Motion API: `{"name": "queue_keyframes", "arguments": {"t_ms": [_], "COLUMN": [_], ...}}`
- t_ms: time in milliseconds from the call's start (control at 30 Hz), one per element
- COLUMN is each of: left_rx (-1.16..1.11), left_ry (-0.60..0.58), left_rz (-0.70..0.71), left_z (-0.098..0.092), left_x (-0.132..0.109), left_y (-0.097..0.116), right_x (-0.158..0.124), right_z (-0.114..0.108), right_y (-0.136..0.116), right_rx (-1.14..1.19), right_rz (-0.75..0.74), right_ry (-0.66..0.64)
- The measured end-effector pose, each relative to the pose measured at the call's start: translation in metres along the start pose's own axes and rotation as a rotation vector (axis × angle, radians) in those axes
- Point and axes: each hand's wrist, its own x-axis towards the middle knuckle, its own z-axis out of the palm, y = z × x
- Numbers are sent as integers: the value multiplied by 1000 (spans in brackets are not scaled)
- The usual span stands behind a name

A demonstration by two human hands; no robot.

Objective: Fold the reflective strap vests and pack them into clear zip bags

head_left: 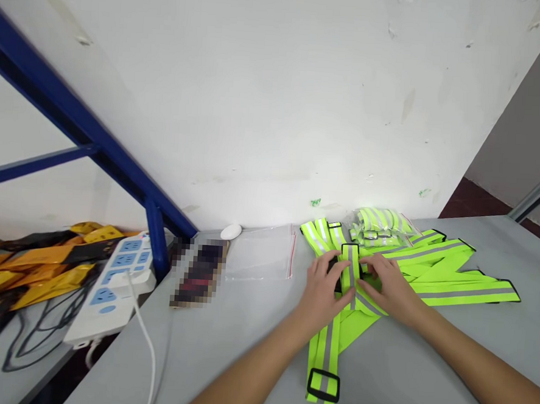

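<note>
A neon-yellow reflective strap (350,274) with a grey stripe lies folded between my two hands, over other straps of the same harness. My left hand (323,287) grips its left side, fingers curled at the edge and thumb low on the strap. On the opposite side my right hand (390,288) pinches the edge with thumb and fingers. One strap end with a black buckle (323,385) hangs towards the table's front edge. More reflective straps (466,291) with black trim spread out to the right. The fingertips partly hide a dark piece beside the folded strap.
A clear bag of folded reflective straps (381,224) sits behind my hands. To the left lie a flat zip bag (260,253), a white oval object (231,231) and a blurred-out item (199,274). A white power strip (114,284) and blue frame (95,136) stand further left.
</note>
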Motion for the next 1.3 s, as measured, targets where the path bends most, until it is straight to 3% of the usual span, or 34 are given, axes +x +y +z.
{"name": "queue_keyframes", "arguments": {"t_ms": [200,333,433,1000,1167,1300], "left_rx": [234,263,253,102,107,223], "left_ry": [-137,-137,-133,-235,-226,-160], "left_rz": [84,80,86,65,92,144], "left_z": [-6,-8,-10,-14,-12,-8], "left_x": [0,0,1,4,5,12], "left_y": [5,6,4,-11,-10,-10], "right_x": [-5,-6,-7,-14,-12,-15], "right_z": [-13,-20,-21,6,-3,-12], "right_y": [-4,-6,-4,-10,-8,-7], "right_rx": [-45,-46,-93,-422,-367,-249], "right_rz": [-193,-281,-324,-459,-485,-568], "right_ry": [-31,-184,-229,1,88,61]}}
